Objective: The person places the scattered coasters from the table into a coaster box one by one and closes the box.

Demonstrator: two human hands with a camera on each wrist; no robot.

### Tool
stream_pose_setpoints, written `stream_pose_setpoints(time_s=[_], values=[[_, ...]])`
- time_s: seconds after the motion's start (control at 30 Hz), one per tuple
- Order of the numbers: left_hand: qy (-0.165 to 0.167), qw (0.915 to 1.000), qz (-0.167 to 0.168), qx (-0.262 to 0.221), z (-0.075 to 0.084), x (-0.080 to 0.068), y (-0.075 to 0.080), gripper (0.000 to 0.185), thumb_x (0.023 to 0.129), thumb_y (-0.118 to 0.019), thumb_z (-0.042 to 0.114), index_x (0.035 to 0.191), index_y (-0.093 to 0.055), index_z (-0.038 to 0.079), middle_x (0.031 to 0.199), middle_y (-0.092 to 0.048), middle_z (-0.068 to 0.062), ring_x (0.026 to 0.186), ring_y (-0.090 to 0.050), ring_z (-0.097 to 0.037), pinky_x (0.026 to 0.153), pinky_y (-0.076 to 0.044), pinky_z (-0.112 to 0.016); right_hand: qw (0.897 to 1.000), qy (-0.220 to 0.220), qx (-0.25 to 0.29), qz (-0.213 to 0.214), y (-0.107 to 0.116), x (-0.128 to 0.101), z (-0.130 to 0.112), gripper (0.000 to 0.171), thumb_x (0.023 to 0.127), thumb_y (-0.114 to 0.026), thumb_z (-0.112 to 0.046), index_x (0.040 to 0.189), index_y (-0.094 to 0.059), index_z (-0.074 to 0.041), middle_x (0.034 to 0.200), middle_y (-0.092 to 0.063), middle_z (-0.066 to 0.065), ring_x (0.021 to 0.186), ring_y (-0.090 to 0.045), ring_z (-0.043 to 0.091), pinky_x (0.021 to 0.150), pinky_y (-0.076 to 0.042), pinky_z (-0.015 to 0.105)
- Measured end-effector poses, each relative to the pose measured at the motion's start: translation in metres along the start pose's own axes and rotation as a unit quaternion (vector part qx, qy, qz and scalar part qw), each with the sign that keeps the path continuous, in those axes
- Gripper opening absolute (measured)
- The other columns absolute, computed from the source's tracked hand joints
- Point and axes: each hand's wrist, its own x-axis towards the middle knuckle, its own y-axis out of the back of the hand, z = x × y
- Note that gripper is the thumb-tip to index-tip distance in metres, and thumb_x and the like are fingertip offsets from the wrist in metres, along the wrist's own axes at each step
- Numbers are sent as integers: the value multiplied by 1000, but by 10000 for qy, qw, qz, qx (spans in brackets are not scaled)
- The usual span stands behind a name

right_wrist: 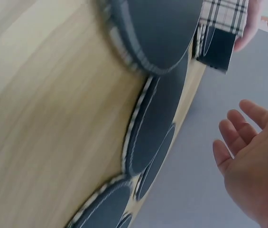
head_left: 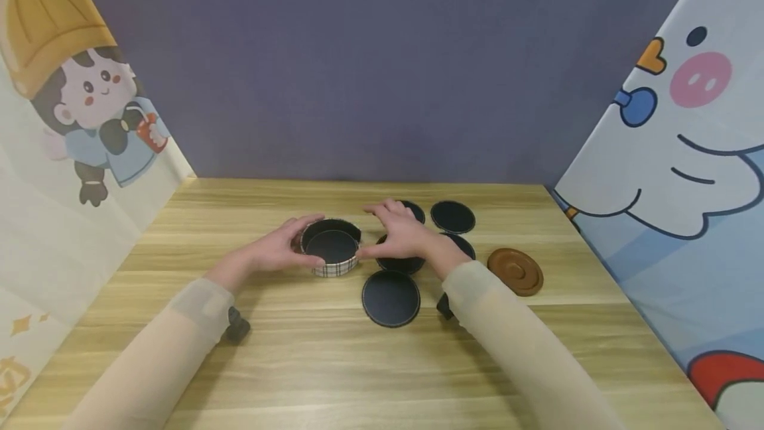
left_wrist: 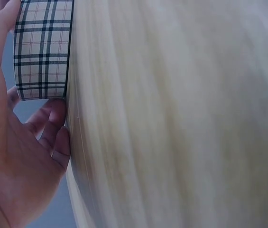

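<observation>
The plaid holder [head_left: 331, 249], mid-table, is steadied by the left hand [head_left: 280, 251] curled round its wall, while the right hand [head_left: 398, 234] is held spread, empty, above loose coasters [head_left: 390, 298] beside it.

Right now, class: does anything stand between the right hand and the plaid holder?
Nothing visible does. The right hand hovers open over the black coasters just beside the plaid holder, which the left hand grips; only bare table lies between.

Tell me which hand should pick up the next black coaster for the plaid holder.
Right. The right hand hovers open over the black coasters, while the left hand grips the plaid holder.
</observation>
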Motion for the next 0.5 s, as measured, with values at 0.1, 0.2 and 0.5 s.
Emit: stream_pose_setpoints(time_s=[0.1, 0.2, 0.5], values=[[37, 10000, 24, 81, -1, 1, -1, 110, 90, -90, 51, 175, -26, 27, 158, -41, -27, 144, -52, -49, 121, -44, -69, 10000, -68, 50, 46, 5, -8, 9, 106, 89, -79, -70, 172, -36, -20, 166, -41, 12, 158, -34, 36, 133, -24, 65], [63, 9999, 37, 89, -1, 1, -1, 111, 89, -91, 51, 175, -26, 27, 156, -41, -26, 144, -52, -50, 122, -43, -70, 9997, -185, 118, 64, 9, -17, 19, 104, 90, -79, -69, 172, -36, -21, 169, -39, 13, 162, -30, 38, 133, -23, 68], [60, 9999, 61, 94, 1, 1, -2, 111, 89, -91, 48, 175, -26, 25, 159, -40, -27, 145, -51, -51, 123, -41, -71, 9996, -163, 77, -232, 12, -42, 45, 85, 101, -68, -66, 166, -47, -17, 164, -46, 14, 155, -40, 39, 132, -23, 71]])
